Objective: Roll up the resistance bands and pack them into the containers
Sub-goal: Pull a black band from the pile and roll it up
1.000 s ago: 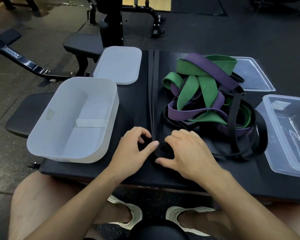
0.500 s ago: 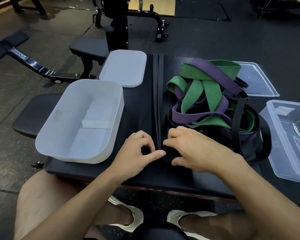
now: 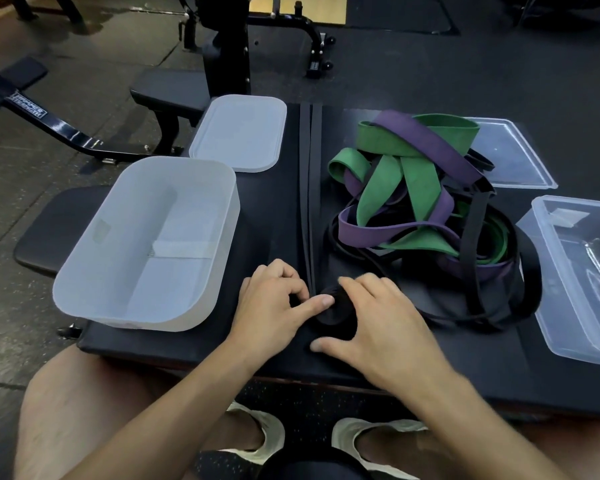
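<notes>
The black band (image 3: 333, 308) was only partly rolled. Its near end made a small tight coil by the front edge of the padded bench (image 3: 274, 216). The rest ran straight away from the person as a long doubled strip toward the bench's far edge. Judging by that length, most of this band had yet to be wound in.

The left hand (image 3: 274, 303) sat just left of the coil, fingers curled and thumb stretched across onto the coil's face, pinching it. The right hand (image 3: 381, 323) cupped the coil from the right, fingers arched over its top and thumb low on its near side. Both hands gripped the same coil, and neither was spread flat.

Just beyond the right hand lay the pile of bands (image 3: 420, 199), green, purple and black loops tangled together, none rolled. Their number could not be told.

The frosted container (image 3: 187, 318) stood on the bench's left side, holding no band. Only what looked like a pale strip showed on its floor. The frosted lid (image 3: 239, 133) lay behind it. The clear container (image 3: 561, 341), partly cut off at the right edge, showed no band either, and the clear lid (image 3: 513, 157) lay behind the pile.

By this reading 0 bands were packed and 1 was in hand, so the task was near its start. That roll, the whole pile and all the packing were yet to be done.
</notes>
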